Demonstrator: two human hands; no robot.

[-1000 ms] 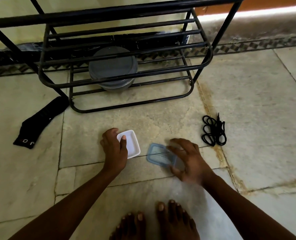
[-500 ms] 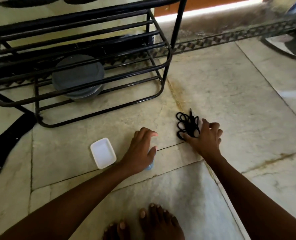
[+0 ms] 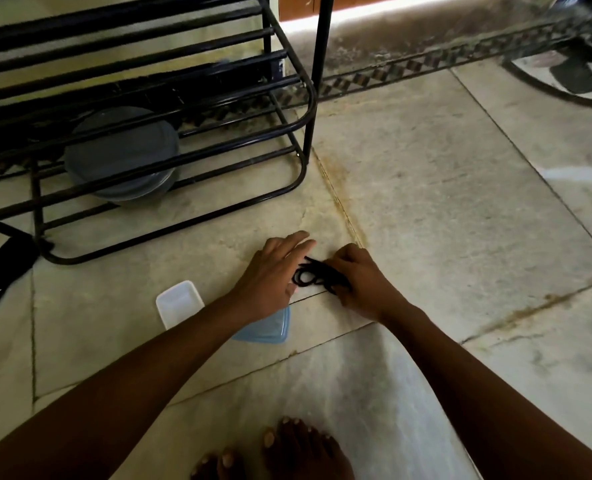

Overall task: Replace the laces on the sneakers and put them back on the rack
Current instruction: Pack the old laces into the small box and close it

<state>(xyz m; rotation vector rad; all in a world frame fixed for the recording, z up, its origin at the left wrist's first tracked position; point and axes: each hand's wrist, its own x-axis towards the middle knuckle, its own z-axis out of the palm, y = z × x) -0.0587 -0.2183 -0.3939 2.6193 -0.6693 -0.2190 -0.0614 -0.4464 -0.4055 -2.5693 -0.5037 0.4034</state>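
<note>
Right hand [image 3: 360, 278] grip holding black laces [image 3: 313, 273], left hand [image 3: 270, 275] grip wide, beside them

Black laces [image 3: 317, 275] are lying in a loose, looped bundle on the floor, right betw. the two hands. The bundle's right end is sitting under the curled fingers of the right hand [image 3: 360, 275], which is gripping it. Its round loops are showing at the other end, just beside the thumb side of the left hand [image 3: 274, 271], whose fingers are pointing straight fwd past them; can't tell if that hand is touching. One straight strand is sticking out on the far side. Rack [image 3: 323, 36]: black metal tube frame w/ horizontal bar shelves, standing upright on the floor beyond & left of the left hand, apart from the laces.
</note>
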